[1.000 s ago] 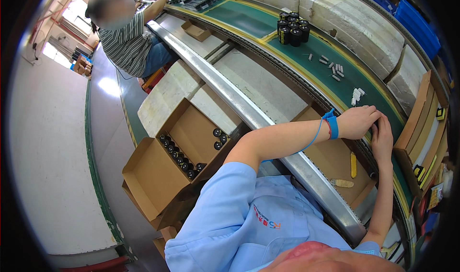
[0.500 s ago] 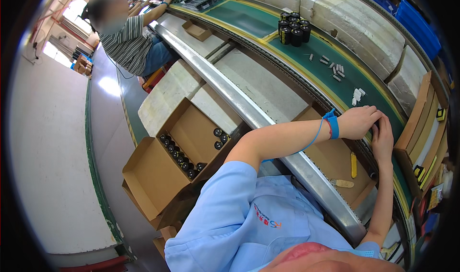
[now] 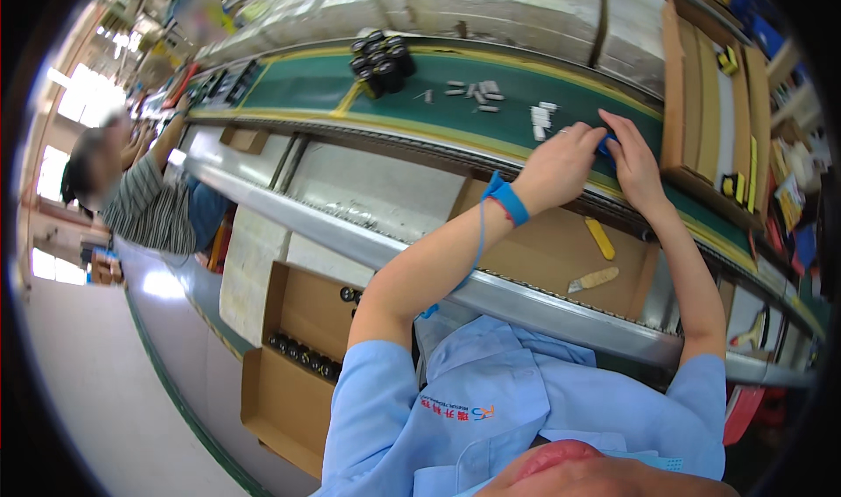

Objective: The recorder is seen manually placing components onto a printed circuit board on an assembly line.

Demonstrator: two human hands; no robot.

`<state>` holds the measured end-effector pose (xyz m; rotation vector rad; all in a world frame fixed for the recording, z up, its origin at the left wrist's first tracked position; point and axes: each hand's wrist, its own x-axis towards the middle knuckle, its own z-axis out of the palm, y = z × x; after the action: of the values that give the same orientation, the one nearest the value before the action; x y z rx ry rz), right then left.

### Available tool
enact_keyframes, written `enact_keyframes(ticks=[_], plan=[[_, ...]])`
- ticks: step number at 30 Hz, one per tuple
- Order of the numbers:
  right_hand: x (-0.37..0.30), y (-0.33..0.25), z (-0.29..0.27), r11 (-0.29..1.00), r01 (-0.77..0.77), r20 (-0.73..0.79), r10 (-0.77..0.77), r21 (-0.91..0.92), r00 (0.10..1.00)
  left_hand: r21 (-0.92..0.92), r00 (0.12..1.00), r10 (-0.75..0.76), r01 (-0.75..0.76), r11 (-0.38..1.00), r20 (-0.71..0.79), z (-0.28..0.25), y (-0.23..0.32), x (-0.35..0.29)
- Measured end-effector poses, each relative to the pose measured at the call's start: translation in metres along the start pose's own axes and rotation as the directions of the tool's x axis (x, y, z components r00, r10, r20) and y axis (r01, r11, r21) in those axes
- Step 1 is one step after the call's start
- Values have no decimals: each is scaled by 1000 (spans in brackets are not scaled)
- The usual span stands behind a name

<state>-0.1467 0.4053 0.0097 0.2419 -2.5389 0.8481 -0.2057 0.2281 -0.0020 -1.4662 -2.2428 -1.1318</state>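
Note:
My left hand point(image 3: 561, 169), a blue wrist strap point(image 3: 508, 201) below it, is closed with its fingers bent at a small blue thing point(image 3: 604, 145) whose kind I cannot make out. My right hand point(image 3: 638, 166) meets it from the other side, thumb against the blue thing, forefinger reaching forward past it. Both are over the green conveyor belt point(image 3: 517, 138). Just beyond my left fingers lie several small white blocks point(image 3: 540, 119). Farther left are loose grey-white cylindrical pieces point(image 3: 477, 91) and a cluster of black cylinders point(image 3: 382, 63), standing upright.
A cardboard box point(image 3: 679, 103) with dividers stands to the right. Below the belt, a shallow cardboard tray point(image 3: 517, 243) holds a yellow-handled tool point(image 3: 600, 238) and a tan-handled blade point(image 3: 596, 279). A metal rail point(image 3: 350, 243) runs before me. An open carton point(image 3: 285, 401) holds black cylinders. A co-worker point(image 3: 144, 199) sits far left.
My view has swung, so the belt lies flatter across it and the hands appear farther left. The hands remain together, and the blue thing between them has come into sight.

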Motion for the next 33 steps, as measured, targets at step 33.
enact_keyframes(ticks=[33], plan=[[-1, 8, -4, 988, -92, -24, 96, 127, 995, 11, 993, 120, -120, 993, -12, 6, -2, 5]])
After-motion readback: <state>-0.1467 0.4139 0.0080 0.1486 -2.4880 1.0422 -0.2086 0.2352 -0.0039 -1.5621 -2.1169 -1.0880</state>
